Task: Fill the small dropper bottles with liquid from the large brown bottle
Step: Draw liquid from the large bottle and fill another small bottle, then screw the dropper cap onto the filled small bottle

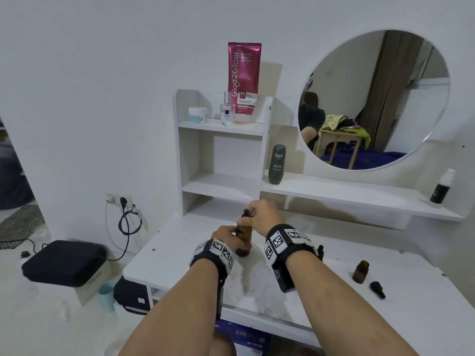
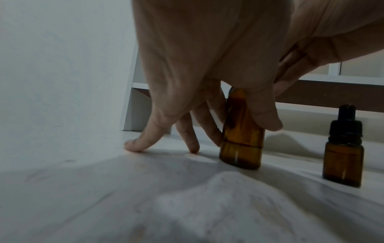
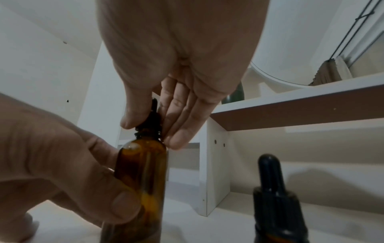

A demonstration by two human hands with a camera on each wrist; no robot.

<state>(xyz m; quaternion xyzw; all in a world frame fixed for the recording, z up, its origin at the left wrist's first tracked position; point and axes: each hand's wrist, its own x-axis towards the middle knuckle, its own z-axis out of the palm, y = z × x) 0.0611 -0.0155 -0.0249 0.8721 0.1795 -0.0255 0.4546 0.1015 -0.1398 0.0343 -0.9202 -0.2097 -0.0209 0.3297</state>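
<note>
Centre of frame: left hand (image 1: 226, 233) clasps the upright large brown bottle (image 1: 244, 236); right hand (image 1: 259, 210) pinches its black dropper cap (image 3: 150, 120). At right, an uncapped small bottle (image 1: 360, 271) awaits filling; another (image 2: 343, 152) stands capped. Filling seems barely begun.

— Large brown bottle (image 1: 243, 236)?
— Amber glass, upright on the white surface (image 1: 321, 291), black dropper cap (image 3: 150, 122) on its neck.
— Small dropper bottles?
— One capped (image 2: 343, 148), upright, near the large one. Another (image 1: 360, 272) well apart on the right, uncapped, upright; loose black dropper (image 1: 377, 289) lying just beside it.
</note>
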